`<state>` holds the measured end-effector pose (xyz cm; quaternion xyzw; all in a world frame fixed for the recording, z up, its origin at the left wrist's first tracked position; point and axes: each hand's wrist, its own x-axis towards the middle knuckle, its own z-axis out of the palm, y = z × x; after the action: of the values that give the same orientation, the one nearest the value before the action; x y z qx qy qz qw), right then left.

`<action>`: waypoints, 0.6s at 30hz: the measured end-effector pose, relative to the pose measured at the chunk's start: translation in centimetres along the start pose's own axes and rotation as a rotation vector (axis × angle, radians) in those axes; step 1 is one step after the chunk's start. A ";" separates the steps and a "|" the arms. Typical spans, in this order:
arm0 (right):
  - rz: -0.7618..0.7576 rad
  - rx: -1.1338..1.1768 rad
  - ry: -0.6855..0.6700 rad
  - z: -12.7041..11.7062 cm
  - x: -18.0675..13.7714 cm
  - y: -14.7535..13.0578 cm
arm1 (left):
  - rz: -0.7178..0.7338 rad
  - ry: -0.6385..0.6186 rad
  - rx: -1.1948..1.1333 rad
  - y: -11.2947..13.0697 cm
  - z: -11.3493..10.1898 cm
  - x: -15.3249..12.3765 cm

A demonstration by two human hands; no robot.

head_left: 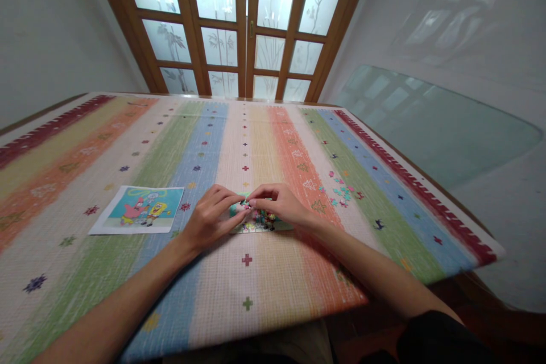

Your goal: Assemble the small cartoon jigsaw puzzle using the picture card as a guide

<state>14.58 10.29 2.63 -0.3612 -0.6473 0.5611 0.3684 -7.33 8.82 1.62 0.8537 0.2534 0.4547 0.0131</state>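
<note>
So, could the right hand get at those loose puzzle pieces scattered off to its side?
Probably yes. The loose pieces lie on the tablecloth just to the right of the right hand, with only bare cloth between them and nothing standing in the way.

Soft daylight through frosted door panes (239, 28), dim room, wide-angle edge warping.
</note>
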 end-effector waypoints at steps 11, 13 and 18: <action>-0.182 -0.471 -0.049 -1.1 -0.3 0.2 | -0.143 -0.073 -0.048 -0.3 0.4 -0.7; -0.246 -0.508 -0.057 -1.2 -0.3 0.3 | -0.150 -0.088 -0.059 -0.3 0.5 -0.8; -0.373 -0.740 0.015 -1.7 -0.1 0.8 | -0.172 -0.131 -0.027 -0.5 0.7 -0.8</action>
<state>16.17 11.07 2.02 -0.3498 -0.8571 0.2114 0.3136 -7.36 9.04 0.42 0.8564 0.3183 0.3984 0.0802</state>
